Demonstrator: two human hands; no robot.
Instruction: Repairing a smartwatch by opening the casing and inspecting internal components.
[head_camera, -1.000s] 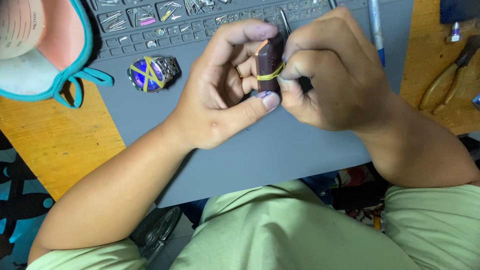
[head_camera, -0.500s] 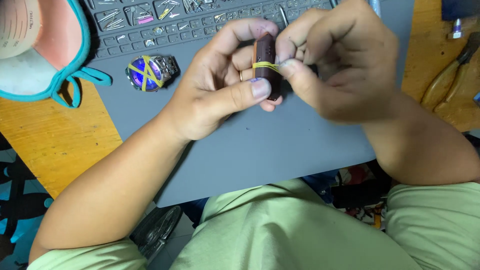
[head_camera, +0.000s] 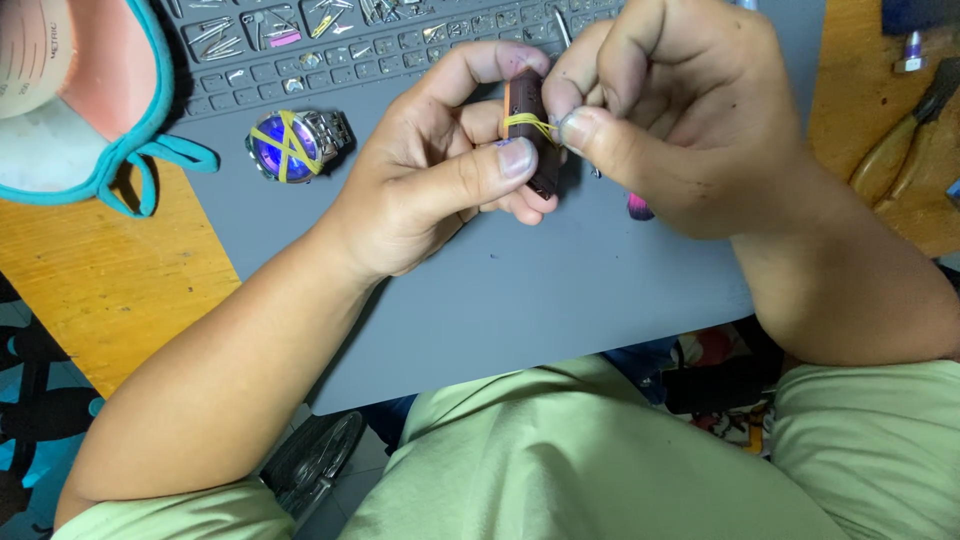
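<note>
My left hand (head_camera: 440, 170) grips a dark brown folded strap piece (head_camera: 530, 135), thumb pressed across its front. A yellow rubber band (head_camera: 522, 121) runs around the piece. My right hand (head_camera: 680, 110) pinches that band at the piece's right side between thumb and forefinger. Both hands hover over a grey work mat (head_camera: 520, 290). A wristwatch head with a blue dial (head_camera: 290, 145), crossed by yellow bands, lies on the mat to the left.
The mat's far edge has small compartments with tiny metal parts (head_camera: 330, 30). A teal-rimmed pink and white item (head_camera: 80, 90) lies at far left on the orange wooden table (head_camera: 110, 270). Pliers (head_camera: 905, 130) rest at right. A small pink object (head_camera: 640, 207) peeks under my right hand.
My right hand has lifted and shifted up, fingers now pinching the yellow band at the side of the brown piece. The left hand keeps its grip with little movement.
</note>
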